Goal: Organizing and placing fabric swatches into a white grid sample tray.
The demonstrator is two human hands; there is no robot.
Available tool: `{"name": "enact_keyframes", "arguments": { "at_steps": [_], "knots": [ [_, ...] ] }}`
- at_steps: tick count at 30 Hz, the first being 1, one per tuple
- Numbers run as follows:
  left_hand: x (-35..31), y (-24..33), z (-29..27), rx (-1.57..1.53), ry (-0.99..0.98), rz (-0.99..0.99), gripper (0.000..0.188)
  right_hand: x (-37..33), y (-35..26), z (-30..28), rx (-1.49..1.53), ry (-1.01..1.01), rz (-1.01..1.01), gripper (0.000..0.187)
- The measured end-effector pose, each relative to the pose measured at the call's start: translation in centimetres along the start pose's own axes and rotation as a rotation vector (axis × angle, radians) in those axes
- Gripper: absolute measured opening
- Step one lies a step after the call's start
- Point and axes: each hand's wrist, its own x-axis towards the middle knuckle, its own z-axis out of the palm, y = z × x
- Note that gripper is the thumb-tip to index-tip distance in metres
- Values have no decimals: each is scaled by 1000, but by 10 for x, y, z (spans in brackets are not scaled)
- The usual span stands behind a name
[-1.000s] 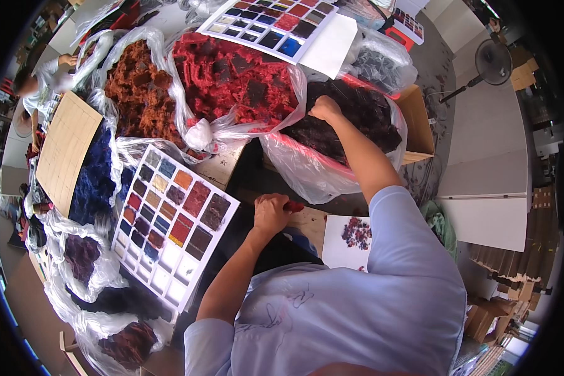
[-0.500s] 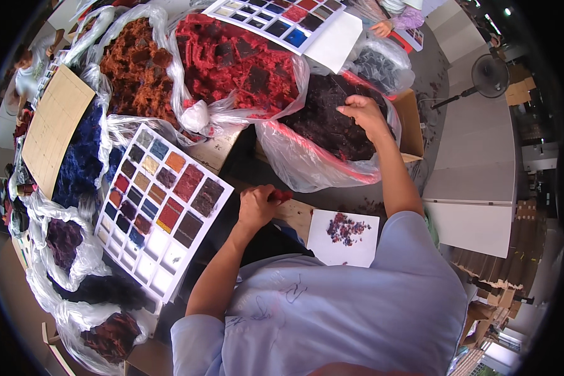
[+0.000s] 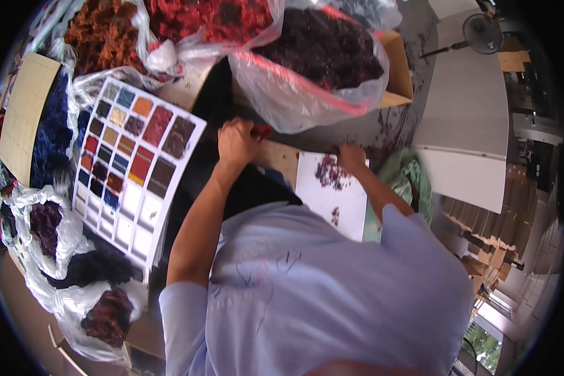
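Observation:
My left hand [image 3: 237, 144] is closed around a small red piece [image 3: 261, 131], over the edge of a pale wooden board [image 3: 277, 158]. The kind of red piece cannot be made out. At the upper right edge of a white sheet [image 3: 319, 210], my right hand [image 3: 353, 156] is closed, its fingertips dark and partly hidden; what they hold is unclear. On the sheet lies a scatter of red, blue and dark fibre bits [image 3: 332, 172], with a smaller cluster [image 3: 336, 217] lower down. Beyond my hands stands a clear plastic bag [image 3: 294, 94] of dark brown fibre [image 3: 326, 50].
Left of me, a white-framed board of colour swatches [image 3: 153, 203] is propped at a slant. Bags of red [image 3: 213, 22], orange-brown [image 3: 100, 37] and purple fibre [image 3: 45, 229] surround it. A green bag [image 3: 407, 182] sits beside my right arm; a fan [image 3: 481, 32] stands far right.
My right hand has come back from the bag of dark fibre to the white sheet. The left still grips the red piece. The view has tilted, shifting the bags upward in the picture.

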Motion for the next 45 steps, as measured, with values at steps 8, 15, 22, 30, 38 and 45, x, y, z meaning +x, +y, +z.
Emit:
{"name": "enact_keyframes", "arguments": {
  "at_steps": [8, 15, 22, 30, 38, 45],
  "knots": [
    [-42, 2, -84, -470, 29, -278, 24, 24, -6, -18, -191, -156, -304, 21],
    [-134, -36, -135, -1019, 458, -532, 35, -32, -154, -202, 523, 44, -660, 17],
    [-212, -102, -169, -908, 849, -857, 26, -23, -306, -209, 525, 444, -1424, 16],
    [-209, -111, -137, -1124, 903, -1024, 26, -67, -386, -151, 92, 465, -1774, 8],
    [-192, -105, -129, -659, 706, -1075, 27, -73, -394, -124, 46, 372, -1827, 9],
    [-196, -98, -156, -86, 419, -933, 23, -57, -374, -142, 364, 214, -1643, 14]
  ]
}}
